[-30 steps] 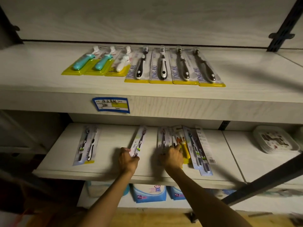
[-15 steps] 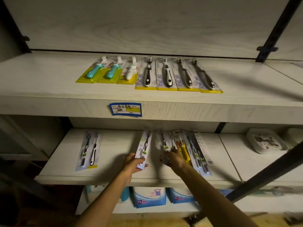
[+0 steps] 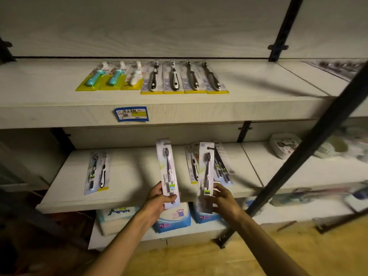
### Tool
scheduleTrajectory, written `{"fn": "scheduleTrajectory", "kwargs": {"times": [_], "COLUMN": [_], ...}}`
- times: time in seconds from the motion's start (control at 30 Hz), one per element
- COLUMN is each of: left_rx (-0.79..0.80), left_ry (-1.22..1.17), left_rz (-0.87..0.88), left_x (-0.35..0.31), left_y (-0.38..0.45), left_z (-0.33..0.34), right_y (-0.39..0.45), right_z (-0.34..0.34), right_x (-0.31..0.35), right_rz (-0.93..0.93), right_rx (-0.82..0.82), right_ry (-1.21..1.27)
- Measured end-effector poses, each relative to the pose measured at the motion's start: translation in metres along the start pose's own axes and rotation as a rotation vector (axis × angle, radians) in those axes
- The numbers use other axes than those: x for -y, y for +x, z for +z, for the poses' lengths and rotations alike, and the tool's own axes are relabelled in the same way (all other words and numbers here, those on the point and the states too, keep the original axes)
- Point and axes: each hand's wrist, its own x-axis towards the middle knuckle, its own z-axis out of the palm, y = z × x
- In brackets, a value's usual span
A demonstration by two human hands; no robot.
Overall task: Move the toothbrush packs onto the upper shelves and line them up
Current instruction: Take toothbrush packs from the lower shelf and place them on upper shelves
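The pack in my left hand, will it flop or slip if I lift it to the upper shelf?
Probably stiff: the pack stands upright though the left hand grips only its bottom end. Likely light, being a thin card. Its glossy front may be slippery.

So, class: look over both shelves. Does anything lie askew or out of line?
Yes. On the lower shelf, the loose packs behind the right hand overlap and fan out at angles. The upper shelf row lies side by side and even, though its left three packs sit slightly further back.
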Motion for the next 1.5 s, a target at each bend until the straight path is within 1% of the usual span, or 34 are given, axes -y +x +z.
{"fn": "scheduleTrajectory", "kwargs": {"times": [0.23,0.4,0.5,0.77,0.93,1.13,1.3,1.5], "left_rx": [0.101,0.123,0.143,0.257,0.348,0.434,0.443,0.450], "left_ry": [0.194,0.230,0.230,0.262,0.240,0.245,0.213,0.185], "left_rz": [0.026,0.045,0.055,0.150,0.243,0.389,0.452,0.562], "left_x": [0.028,0.031,0.034,0.047,0.035,-0.001,-0.035,-0.078], "left_y": [-0.041,-0.068,-0.083,-0.125,-0.139,-0.140,-0.131,-0.098], "left_z": [0.064,0.118,0.155,0.288,0.379,0.479,0.557,0.647], "right_y": [-0.064,-0.102,-0.128,-0.200,-0.239,-0.268,-0.269,-0.249], "right_z": [-0.042,-0.084,-0.113,-0.221,-0.300,-0.380,-0.447,-0.538], "right_x": [-0.010,-0.010,-0.005,0.017,0.053,0.124,0.174,0.224], "right_rz": [-0.064,-0.113,-0.146,-0.241,-0.310,-0.423,-0.487,-0.569], "right_rx": [-0.042,-0.018,-0.030,-0.096,-0.156,-0.256,-0.374,-0.441], "right_ry": [0.018,0.013,0.014,0.033,0.060,0.035,0.030,-0.029]}}
